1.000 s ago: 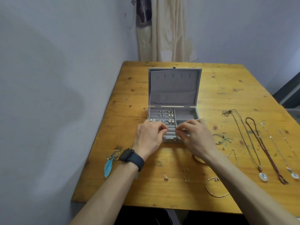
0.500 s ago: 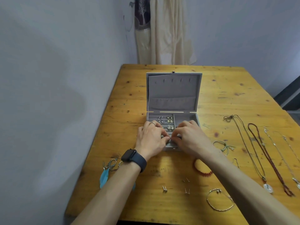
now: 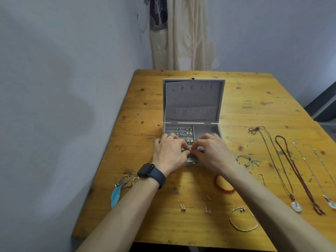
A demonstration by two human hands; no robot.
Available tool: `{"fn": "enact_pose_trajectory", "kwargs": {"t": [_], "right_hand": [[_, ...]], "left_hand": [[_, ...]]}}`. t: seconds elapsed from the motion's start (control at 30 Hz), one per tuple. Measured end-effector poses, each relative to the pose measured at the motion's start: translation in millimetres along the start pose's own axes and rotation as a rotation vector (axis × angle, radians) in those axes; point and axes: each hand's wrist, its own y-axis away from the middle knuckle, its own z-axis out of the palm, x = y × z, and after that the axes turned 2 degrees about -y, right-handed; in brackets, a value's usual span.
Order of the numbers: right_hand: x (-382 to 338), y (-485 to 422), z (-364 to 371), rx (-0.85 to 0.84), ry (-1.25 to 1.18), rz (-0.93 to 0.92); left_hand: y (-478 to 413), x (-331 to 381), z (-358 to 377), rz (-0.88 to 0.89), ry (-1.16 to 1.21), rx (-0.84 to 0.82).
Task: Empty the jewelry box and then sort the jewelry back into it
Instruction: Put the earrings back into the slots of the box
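Observation:
A grey jewelry box [image 3: 192,99] stands open in the middle of the wooden table [image 3: 138,110], lid upright. Several earrings [image 3: 184,132] sit in its left ring-roll section; the right compartment [image 3: 205,129] looks bare. My left hand [image 3: 171,153] and my right hand [image 3: 212,151] hover over the box's near rows, fingertips pinched together and touching each other. What they pinch is too small and hidden to make out. Stud earrings [image 3: 183,208] and a silver bracelet [image 3: 242,221] lie near the front edge.
Feather earrings [image 3: 120,188] lie at the table's left edge. A red bead bracelet [image 3: 224,188] and a green cord bracelet [image 3: 249,160] lie right of the box. Several long necklaces [image 3: 300,171] stretch along the right side. Wall to the left, curtain [image 3: 181,33] behind.
The two hands have drawn closer together over the box's near rows until their fingertips meet. The camera view has tilted slightly; the jewelry on the table has not moved.

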Motion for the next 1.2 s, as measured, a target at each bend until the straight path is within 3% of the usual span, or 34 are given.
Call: {"fn": "enact_pose_trajectory", "kwargs": {"t": [0.27,0.47,0.6,0.8,0.93,1.07,1.2], "right_hand": [[7,23,9,0.064,0.034,-0.118],[10,31,10,0.08,0.023,-0.135],[10,36,11,0.084,0.016,-0.134],[12,43,14,0.093,0.038,-0.127],[5,68,11,0.23,-0.01,-0.128],[-5,114,20,0.241,-0.121,-0.094],[-15,143,43,0.219,-0.112,-0.091]], "left_hand": [[7,-3,9,0.022,0.02,0.112],[15,-8,12,0.26,-0.164,0.242],[22,-9,9,0.319,-0.204,0.237],[33,-13,7,0.287,-0.159,0.16],[48,-18,-1,0.277,-0.082,0.209],[86,-25,-6,0.213,0.074,0.267],[119,-25,-6,0.162,0.121,0.104]]}}
